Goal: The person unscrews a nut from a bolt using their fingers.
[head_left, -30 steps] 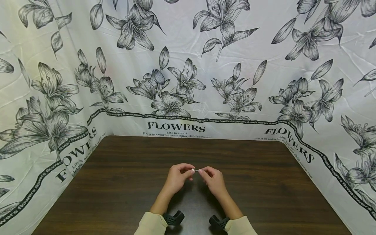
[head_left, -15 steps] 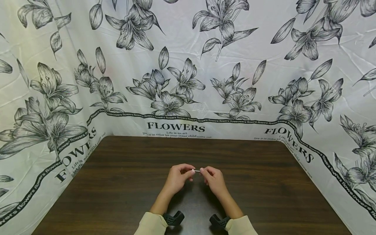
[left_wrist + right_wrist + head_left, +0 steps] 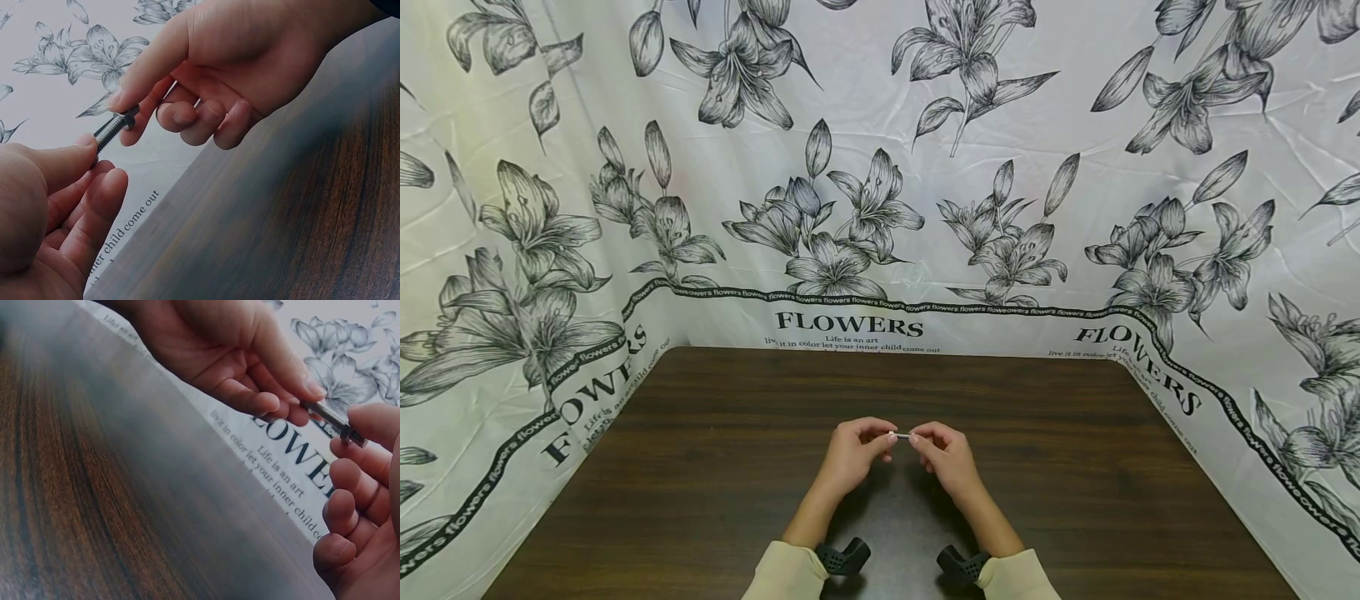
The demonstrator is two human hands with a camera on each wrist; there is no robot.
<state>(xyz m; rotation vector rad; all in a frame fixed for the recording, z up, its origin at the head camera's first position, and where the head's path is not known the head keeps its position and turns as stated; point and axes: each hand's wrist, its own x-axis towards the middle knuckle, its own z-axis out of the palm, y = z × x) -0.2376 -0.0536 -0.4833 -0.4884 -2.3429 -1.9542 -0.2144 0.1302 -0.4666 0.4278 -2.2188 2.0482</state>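
Observation:
Between my two hands, above the table, is a metal bolt point(image 3: 110, 132) with a threaded shaft. My left hand point(image 3: 848, 457) pinches one end of it between thumb and fingers, hiding that end. A small nut point(image 3: 345, 432) sits round the shaft near the other end, and a short bit of the shaft shows beyond it in the right wrist view. There my right hand point(image 3: 950, 468) has thumb and index finger at the nut, pinching it from both sides. The remaining fingers of the right hand are loosely curled beneath.
Under the hands lies a dark wood-grain table point(image 3: 737, 400). A white cloth point(image 3: 1000, 333) printed with flowers and lettering hangs behind it and along both sides. Black wrist devices point(image 3: 844, 557) sit at the cuffs of the pale sleeves point(image 3: 786, 573).
My right hand's fingertips have shifted slightly right along the bolt, then a little back to the left. The left hand has kept its place and its grip on the bolt.

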